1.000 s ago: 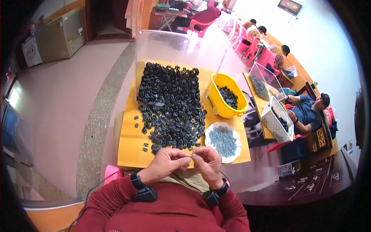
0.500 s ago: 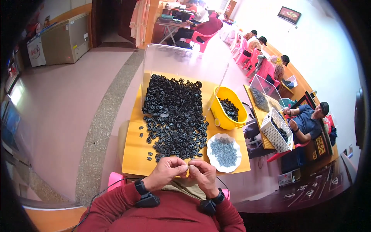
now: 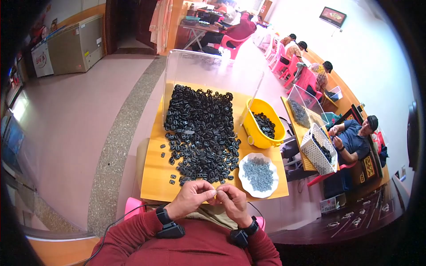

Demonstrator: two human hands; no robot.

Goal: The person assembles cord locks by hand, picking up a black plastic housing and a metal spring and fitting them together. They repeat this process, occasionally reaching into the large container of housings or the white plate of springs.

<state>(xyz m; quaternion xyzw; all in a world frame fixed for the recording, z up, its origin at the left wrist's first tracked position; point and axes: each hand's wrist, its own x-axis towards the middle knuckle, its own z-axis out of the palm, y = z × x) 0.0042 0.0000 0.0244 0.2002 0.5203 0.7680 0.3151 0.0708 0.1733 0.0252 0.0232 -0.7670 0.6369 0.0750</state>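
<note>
So both hands are pulled in close at the near edge of the table. The left hand (image 3: pixel 191 198) and right hand (image 3: pixel 231 200) are curled with fingertips pinched together, touching each other, working some tiny piece between them; it's too small and hidden to tell what it is. Each wrist has a chunky black band on it, and the sleeves are dark red knit.

Just beyond the fingers there's a big heap of black parts (image 3: pixel 199 128), small glossy oval bits with holes, looking like moulded plastic or rubber, spread loosely over a flat yellow-orange table top (image 3: pixel 155 177). A few strays sit apart on the left side of the heap.

Right of the hands is a white plate (image 3: pixel 258 175) with a wavy scalloped rim, full of little grey bits. Further back on the right is a yellow plastic tub (image 3: pixel 262 124) with more black parts inside. A clear plastic screen (image 3: pixel 208 73) stands upright behind the heap.
</note>
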